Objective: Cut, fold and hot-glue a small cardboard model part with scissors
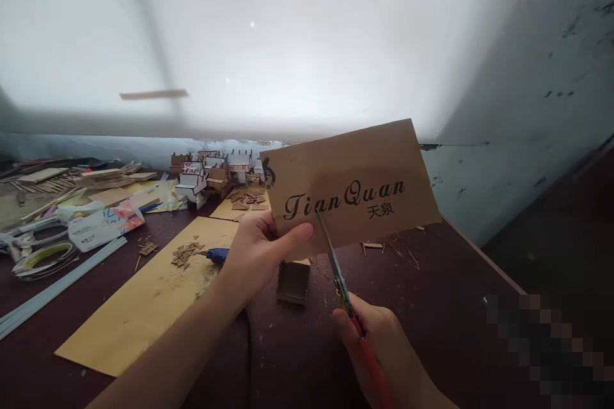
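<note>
Cardboard sheet (355,172) printed "TianQuan" is pinched at its lower left corner by the left hand's (259,255) fingers, raised above the bench (432,307). The right hand's (384,345) fingers wrap the red-handled scissors (336,262), blades biting the sheet's lower edge. The cut seems barely begun, with most of the sheet whole.

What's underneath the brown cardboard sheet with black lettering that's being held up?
Below the brown cardboard sheet held by the left hand, a small brown cardboard box stands on the dark red table. Red-handled scissors in the right hand meet its lower edge. Whatever lies behind it is covered.
</note>
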Available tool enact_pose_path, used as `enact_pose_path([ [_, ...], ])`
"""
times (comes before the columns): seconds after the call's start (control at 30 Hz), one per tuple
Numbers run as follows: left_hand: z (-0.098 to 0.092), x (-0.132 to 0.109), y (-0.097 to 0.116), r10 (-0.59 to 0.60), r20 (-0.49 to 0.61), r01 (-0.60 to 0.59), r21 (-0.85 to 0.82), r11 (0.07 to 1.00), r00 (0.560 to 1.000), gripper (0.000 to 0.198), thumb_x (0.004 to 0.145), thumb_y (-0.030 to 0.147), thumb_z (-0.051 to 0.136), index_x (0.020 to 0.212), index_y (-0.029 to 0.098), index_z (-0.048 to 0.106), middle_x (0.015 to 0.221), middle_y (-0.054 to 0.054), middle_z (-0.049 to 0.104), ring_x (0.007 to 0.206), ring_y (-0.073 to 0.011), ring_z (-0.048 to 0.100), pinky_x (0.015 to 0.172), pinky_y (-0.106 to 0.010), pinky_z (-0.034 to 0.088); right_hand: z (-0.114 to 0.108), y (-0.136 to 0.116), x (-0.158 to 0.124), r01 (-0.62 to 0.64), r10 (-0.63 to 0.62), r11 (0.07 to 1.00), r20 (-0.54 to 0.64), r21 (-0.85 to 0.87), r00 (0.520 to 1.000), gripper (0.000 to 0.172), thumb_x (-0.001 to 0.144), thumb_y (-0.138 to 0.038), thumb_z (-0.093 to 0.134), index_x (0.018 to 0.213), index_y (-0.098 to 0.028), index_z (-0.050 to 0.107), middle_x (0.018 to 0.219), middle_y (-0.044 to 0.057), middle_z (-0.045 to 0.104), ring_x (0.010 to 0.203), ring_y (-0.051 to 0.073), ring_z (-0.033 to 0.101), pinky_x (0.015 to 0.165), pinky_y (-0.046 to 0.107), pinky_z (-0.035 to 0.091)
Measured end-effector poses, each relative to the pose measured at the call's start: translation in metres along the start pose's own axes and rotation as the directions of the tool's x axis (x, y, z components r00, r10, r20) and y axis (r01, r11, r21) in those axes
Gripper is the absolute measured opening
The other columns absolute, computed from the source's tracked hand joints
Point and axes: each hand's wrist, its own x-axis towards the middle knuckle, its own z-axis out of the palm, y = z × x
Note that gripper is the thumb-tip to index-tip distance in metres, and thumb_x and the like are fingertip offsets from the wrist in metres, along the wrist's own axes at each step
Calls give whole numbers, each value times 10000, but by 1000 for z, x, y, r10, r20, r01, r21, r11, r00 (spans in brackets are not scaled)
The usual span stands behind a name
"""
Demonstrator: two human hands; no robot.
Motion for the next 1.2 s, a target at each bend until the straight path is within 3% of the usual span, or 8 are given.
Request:
enact_pose_path([
  [0.23,-4,0,4,71,-116,-71,7,997,991,268,861,431,790,991,197,799,989,-48,820,932,-222,770,725,-246,606,2,3,-6,74,-74,996,8,44,997,437,1025,-532,483,712,-248,372,598,-67,432,525,115,357,508,260,280],
  [0.37,-1,0,3,105,-100,-105,14,994,989,233,864,389,796,1011,209,794,1013,-37,820,928,-207,767,746,-246,611,-2,1,-5,65,-67,996,24,64,997,423,1029,-531,470,725,-245,404,615,-58,471,533,119,403,523,256,316],
  [0.63,3,1,-4,79,-73,-89,-143,986,994,280,892,340,769,1136,204,784,1147,-89,796,1056,-268,750,893,-359,614,-2,-1,-2,60,-62,996,34,58,997,473,1020,-579,458,702,-251,338,602,-74,362,538,113,300,505,262,262],
  [0.87,-3,5,-3,37,-59,-49,-207,977,998,323,928,385,720,1184,191,762,1241,-92,766,1157,-280,709,928,-342,591,0,2,-1,52,-53,998,28,46,998,483,1024,-587,441,696,-249,331,606,-75,337,539,111,276,510,263,255],
  [1.1,-15,17,8,46,-150,-90,-300,950,988,330,902,319,753,1198,173,743,1216,-100,771,1175,-257,697,973,-336,565,-18,-8,6,24,-27,999,157,22,987,487,993,-606,489,692,-241,373,627,-47,444,561,127,358,520,262,279],
  [1.2,-30,28,13,28,-298,-151,-396,906,954,287,862,270,789,1136,195,747,1194,-71,780,1094,-199,723,918,-281,573,-34,-11,11,14,-20,1000,258,26,966,449,986,-591,519,725,-235,437,676,-24,542,593,143,438,539,261,331],
])
